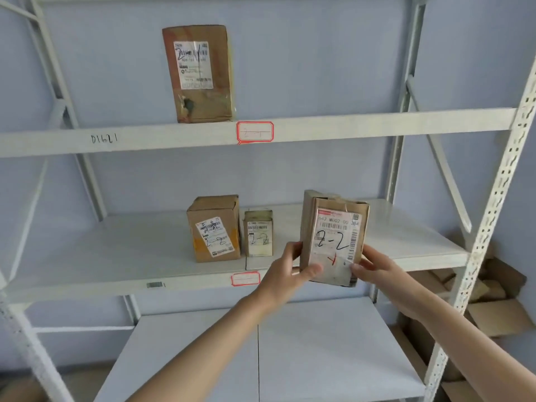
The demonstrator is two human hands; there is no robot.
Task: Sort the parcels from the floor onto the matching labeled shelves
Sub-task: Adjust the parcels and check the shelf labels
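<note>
A brown cardboard parcel (333, 236) marked "2-2" is held upright at the front edge of the middle shelf (116, 256). My left hand (293, 268) grips its lower left corner, thumb on the label. My right hand (374, 268) grips its lower right corner. Two more parcels marked "2-2" stand on that shelf: a larger box (214, 227) and a small box (259, 233). A tall parcel (200, 74) marked "2-1" stands on the upper shelf (377, 126). A red-framed label (255, 132) reads "2-1"; the label (245, 278) on the middle shelf's edge is too faint to read.
The grey metal rack has slanted uprights (493, 213) at the right and braces at the left. A bare lower shelf (319, 358) lies below my arms. Flattened cardboard and boxes (493, 300) pile on the floor at the right, behind the upright.
</note>
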